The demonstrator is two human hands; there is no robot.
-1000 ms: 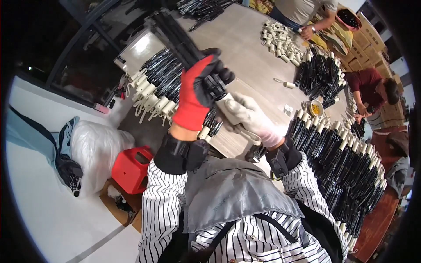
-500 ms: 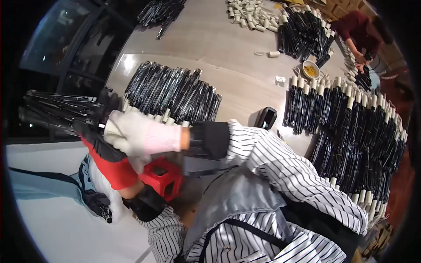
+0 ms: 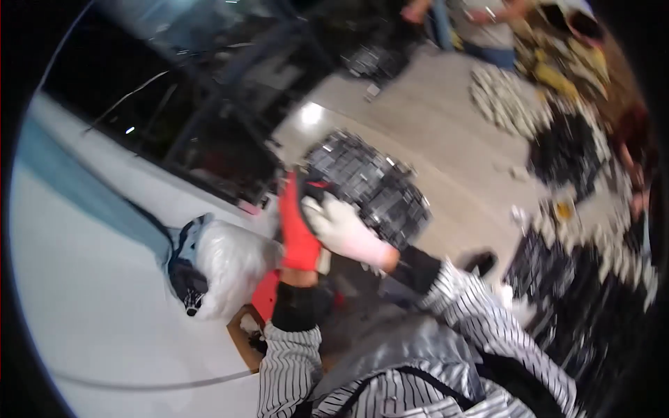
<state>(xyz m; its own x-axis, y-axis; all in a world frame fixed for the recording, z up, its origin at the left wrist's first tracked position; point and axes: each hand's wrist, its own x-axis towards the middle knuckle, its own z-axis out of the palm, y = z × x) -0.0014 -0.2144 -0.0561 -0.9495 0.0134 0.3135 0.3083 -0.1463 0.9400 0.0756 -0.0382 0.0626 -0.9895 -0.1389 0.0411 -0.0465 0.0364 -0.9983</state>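
Note:
The view is smeared by motion. My left hand (image 3: 300, 226), in a red and black glove, is closed on what looks like a folded umbrella frame, mostly hidden; its cream handle (image 3: 323, 262) shows below the glove. My right hand (image 3: 345, 228), in a white glove, presses against the left with its fingers curled over the same frame. Just beyond them, on the table's near left edge, lies a pile of black umbrella frames (image 3: 362, 177).
More frames with cream handles (image 3: 564, 279) cover the table's right side, beside a small bowl (image 3: 563, 209). Loose cream handles (image 3: 498, 101) lie farther back. A clear plastic bag (image 3: 233, 261) and a red stool (image 3: 265, 296) stand left of me. Other people are at the far end.
My view has swung left, so the table now sits farther right. Both hands have come in from the left to the pile's edge, and the dark ribs that stuck out leftward no longer show.

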